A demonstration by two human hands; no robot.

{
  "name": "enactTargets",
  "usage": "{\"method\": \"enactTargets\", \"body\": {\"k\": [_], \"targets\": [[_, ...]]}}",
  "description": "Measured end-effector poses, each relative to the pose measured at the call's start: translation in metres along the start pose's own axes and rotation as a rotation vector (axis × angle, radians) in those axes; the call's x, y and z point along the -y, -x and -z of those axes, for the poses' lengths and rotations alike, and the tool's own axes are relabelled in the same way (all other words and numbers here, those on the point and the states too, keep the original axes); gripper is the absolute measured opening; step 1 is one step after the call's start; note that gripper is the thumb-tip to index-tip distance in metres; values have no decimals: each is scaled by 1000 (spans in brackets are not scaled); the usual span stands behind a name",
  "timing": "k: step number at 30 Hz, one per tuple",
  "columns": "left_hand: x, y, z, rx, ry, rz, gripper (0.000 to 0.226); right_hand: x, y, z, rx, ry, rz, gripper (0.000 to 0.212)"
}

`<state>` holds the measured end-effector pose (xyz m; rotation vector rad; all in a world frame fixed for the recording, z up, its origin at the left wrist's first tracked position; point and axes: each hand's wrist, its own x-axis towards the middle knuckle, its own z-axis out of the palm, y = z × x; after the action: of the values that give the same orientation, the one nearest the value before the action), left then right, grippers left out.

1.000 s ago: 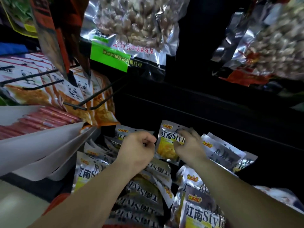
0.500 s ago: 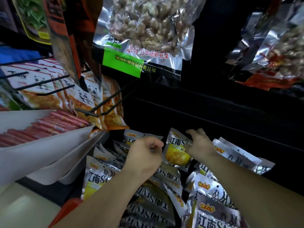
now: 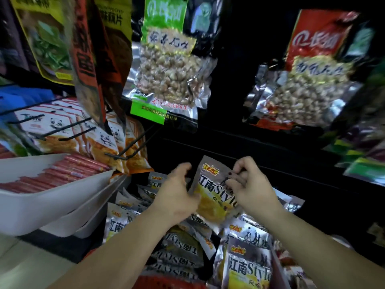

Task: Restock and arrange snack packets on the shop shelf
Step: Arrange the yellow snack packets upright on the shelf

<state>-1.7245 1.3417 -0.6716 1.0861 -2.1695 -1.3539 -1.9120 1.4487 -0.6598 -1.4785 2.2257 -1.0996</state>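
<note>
A silver and yellow snack packet [image 3: 212, 190] stands upright between both hands, lifted a little above the pile. My left hand [image 3: 177, 192] grips its left edge with curled fingers. My right hand [image 3: 248, 184] pinches its upper right edge. Below them lies a heap of the same silver packets [image 3: 183, 245], some upside down, filling the low shelf. More of these packets [image 3: 248, 265] stand at the bottom right.
Peanut bags [image 3: 168, 76] hang above, with a red-topped one [image 3: 312, 80] at the right. Panda-print packets [image 3: 100, 138] hang on black wire hooks at the left. A white tray [image 3: 48, 197] holds red sausage sticks. Behind the hands is a dark shelf back [image 3: 291, 159].
The packet has been raised off the pile and held more upright between both hands. The view has tilted up, showing more of the hanging bags.
</note>
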Motion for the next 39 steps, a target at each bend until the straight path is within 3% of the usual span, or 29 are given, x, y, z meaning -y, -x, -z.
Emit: {"method": "enactTargets", "body": {"k": [2,5,7,9,11,14,18,22,27,33,36,39], "targets": [[-20,18,12,51,111,40,97,36,22,24,67,-74,3,37],[-46,56,24,166,239,26,36,83,56,54,159,-106,-9,33],[-56,81,27,142,279,27,19,108,76,68,52,-133,-21,28],[-63,103,28,81,324,36,42,127,98,76,-113,-238,-98,34],[-71,124,28,-23,415,39,58,135,122,77,-144,-385,-240,45],[-77,152,29,-69,584,36,29,132,151,62,-66,-498,-333,54],[-81,173,24,-133,630,25,27,128,162,48,-70,-652,-328,42],[-77,171,27,-89,623,77,22,123,156,47,-166,-611,-302,40],[-74,168,25,-163,499,-32,44,119,144,42,-246,-680,-306,49],[-71,166,24,-299,446,-93,75,116,144,41,-76,-697,-240,75],[-71,164,27,-351,481,-91,75,114,144,43,-33,-728,-215,79],[-77,167,25,-265,452,-103,60,110,143,40,-94,-720,-225,81]]}}
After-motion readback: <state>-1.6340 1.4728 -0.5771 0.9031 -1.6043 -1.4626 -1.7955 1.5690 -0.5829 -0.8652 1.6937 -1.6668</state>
